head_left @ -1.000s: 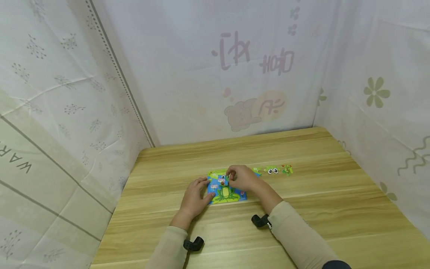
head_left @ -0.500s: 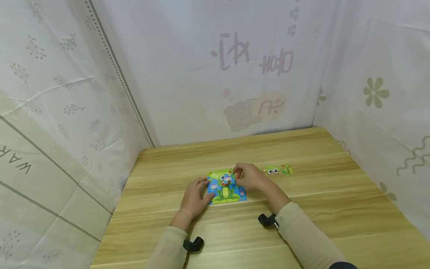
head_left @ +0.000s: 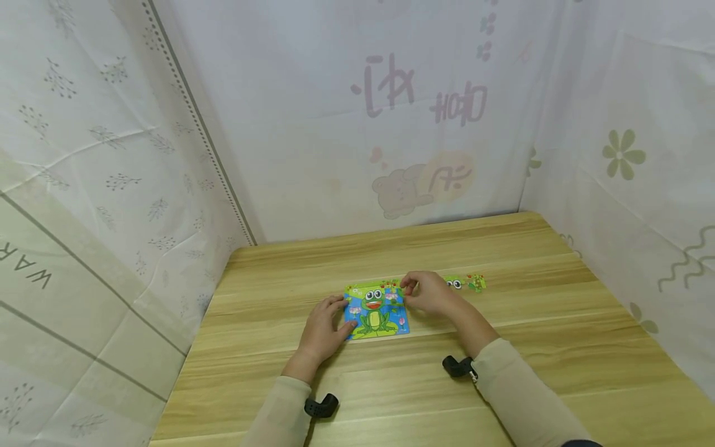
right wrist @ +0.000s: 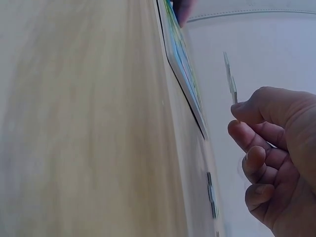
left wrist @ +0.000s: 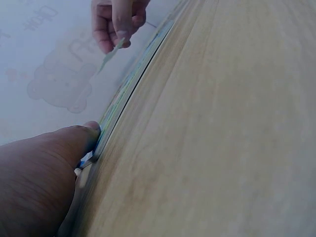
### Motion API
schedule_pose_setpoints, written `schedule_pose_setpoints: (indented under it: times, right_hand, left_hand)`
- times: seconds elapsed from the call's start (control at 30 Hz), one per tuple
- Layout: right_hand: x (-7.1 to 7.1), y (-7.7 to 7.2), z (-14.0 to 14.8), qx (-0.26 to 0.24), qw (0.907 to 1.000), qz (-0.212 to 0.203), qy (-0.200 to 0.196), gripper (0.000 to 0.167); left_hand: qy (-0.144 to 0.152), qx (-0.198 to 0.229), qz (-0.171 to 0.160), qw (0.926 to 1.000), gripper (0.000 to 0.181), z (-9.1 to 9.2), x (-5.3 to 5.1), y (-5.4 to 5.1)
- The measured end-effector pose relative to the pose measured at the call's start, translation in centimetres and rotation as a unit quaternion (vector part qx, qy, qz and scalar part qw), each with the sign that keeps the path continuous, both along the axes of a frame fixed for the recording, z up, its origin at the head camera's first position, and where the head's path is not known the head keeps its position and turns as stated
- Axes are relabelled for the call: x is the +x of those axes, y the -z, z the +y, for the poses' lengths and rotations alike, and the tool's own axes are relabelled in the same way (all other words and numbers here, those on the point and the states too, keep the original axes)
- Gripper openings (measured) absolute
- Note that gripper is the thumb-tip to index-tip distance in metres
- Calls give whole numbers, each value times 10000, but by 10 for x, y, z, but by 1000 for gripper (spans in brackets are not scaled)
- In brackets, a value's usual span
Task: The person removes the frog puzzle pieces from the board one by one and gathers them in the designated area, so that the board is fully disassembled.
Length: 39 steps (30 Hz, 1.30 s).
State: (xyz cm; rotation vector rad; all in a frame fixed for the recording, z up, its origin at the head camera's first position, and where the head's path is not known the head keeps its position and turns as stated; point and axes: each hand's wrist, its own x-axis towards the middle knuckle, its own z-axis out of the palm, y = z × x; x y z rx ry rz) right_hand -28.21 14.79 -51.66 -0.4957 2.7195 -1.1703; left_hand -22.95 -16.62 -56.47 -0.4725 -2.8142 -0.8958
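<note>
A frog jigsaw puzzle (head_left: 375,318) in a thin flat board lies on the wooden table, showing a green frog on a blue background. My left hand (head_left: 323,330) rests at the puzzle's left side, its fingers and thumb spread along that edge. In the left wrist view, the thumb (left wrist: 81,138) touches the board's edge. My right hand (head_left: 427,293) is raised by the upper right corner of the puzzle. Between its thumb and index finger it pinches a thin puzzle piece (right wrist: 231,81), seen edge-on in the right wrist view and clear of the board.
To the right of my right hand, loose puzzle pieces (head_left: 476,283) lie on the table (head_left: 530,298), one printed with eyes (head_left: 455,284) and partly hidden by the hand. Patterned cloth (head_left: 313,155) hangs behind the table and along both sides.
My right hand has moved right from over the middle of the puzzle to its upper right corner, carrying the piece. The frog's face is now uncovered. My left hand stays in place.
</note>
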Motion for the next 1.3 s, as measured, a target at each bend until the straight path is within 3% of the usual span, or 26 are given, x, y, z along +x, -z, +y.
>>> schedule_pose_setpoints:
  times: [0.97, 1.3]
  right_hand:
    - [15, 7, 48, -157, 9998, -119, -13, 20]
    - [19, 9, 54, 27, 9998, -204, -85, 23]
  left_hand:
    - [13, 32, 15, 10000, 58, 0, 1, 0]
    - [14, 45, 78, 10000, 58, 0, 1, 0]
